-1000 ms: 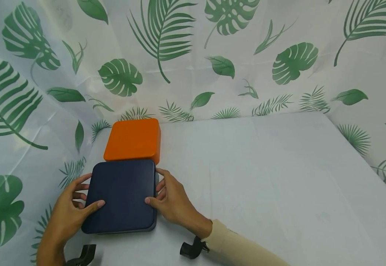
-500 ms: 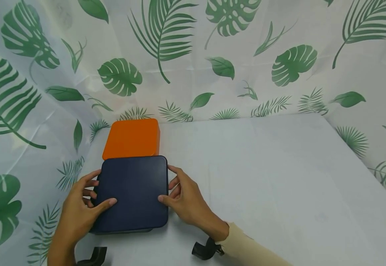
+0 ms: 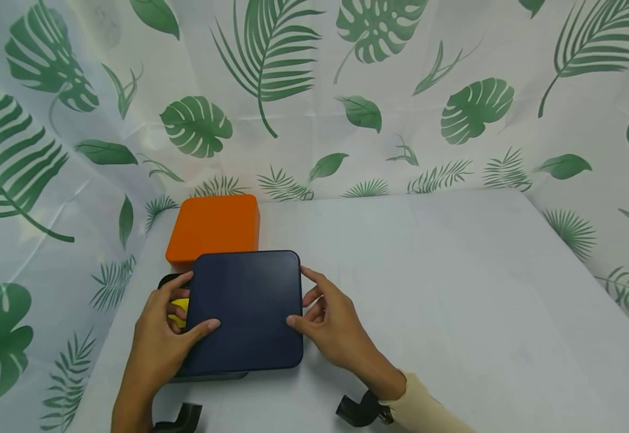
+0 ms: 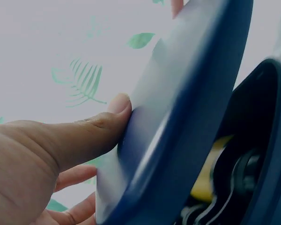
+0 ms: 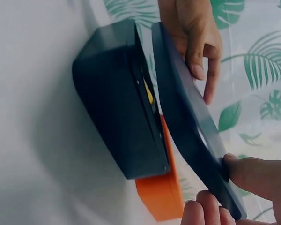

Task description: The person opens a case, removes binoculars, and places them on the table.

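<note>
Both hands hold a dark navy lid (image 3: 246, 310) by its left and right edges. My left hand (image 3: 165, 331) grips the left edge, its thumb on top of the lid. At the opposite edge my right hand (image 3: 331, 322) pinches the lid between thumb and fingers. The right wrist view shows the lid raised off the matching navy box (image 5: 117, 103), with a gap between them. Inside the box, something yellow (image 4: 206, 173) and dark things with pale curved edges show in the left wrist view. Most of the contents are hidden by the lid.
Behind the navy box stands an orange box (image 3: 214, 228), close to its far side. A white tabletop (image 3: 428, 288) extends to the right. Leaf-printed cloth (image 3: 303, 90) hangs at the back and sides. Black wrist-worn pieces (image 3: 358, 412) show near the front.
The lid has moved right and come up off the box, carried by both hands. The box's left part and the yellow thing inside have come into view.
</note>
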The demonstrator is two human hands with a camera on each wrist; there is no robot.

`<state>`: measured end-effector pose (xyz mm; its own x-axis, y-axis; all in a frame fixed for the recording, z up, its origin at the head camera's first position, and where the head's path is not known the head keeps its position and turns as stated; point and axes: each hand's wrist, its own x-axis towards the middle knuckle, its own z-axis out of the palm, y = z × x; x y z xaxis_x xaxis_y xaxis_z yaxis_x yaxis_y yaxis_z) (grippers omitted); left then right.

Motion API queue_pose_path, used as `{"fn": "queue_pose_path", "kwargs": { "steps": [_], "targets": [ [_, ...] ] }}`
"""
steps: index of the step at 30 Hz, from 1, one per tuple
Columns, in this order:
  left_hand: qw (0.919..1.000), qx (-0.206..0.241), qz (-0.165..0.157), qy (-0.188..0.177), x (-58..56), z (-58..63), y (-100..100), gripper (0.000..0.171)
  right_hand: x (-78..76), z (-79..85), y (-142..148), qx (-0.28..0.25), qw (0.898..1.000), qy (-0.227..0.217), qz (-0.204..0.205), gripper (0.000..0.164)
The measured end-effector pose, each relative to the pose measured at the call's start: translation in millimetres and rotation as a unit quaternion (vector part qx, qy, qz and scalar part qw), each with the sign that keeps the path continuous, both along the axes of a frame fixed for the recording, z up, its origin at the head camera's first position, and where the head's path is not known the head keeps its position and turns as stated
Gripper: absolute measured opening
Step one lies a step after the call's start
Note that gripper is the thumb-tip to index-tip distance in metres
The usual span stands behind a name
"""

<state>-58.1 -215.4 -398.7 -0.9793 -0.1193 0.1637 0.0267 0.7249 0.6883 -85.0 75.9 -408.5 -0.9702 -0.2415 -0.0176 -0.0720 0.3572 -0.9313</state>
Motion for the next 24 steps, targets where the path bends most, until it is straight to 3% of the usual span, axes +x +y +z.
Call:
{"fn": "queue_pose_path", "kwargs": {
  "steps": [11,24],
  "targets": [
    [0.9997,0.004,-0.024,0.003,-5.6,-3.5,35.0,0.095,5.9,-2.7,32.8,0.014,0.999,-0.019,-0.046,0.091],
    [0.999,0.02,-0.031,-0.025,-11.7,-8.3,73.6,0.098,11.6,-4.5,66.8,0.044,0.997,-0.013,-0.068,0.09]
  ]
}}
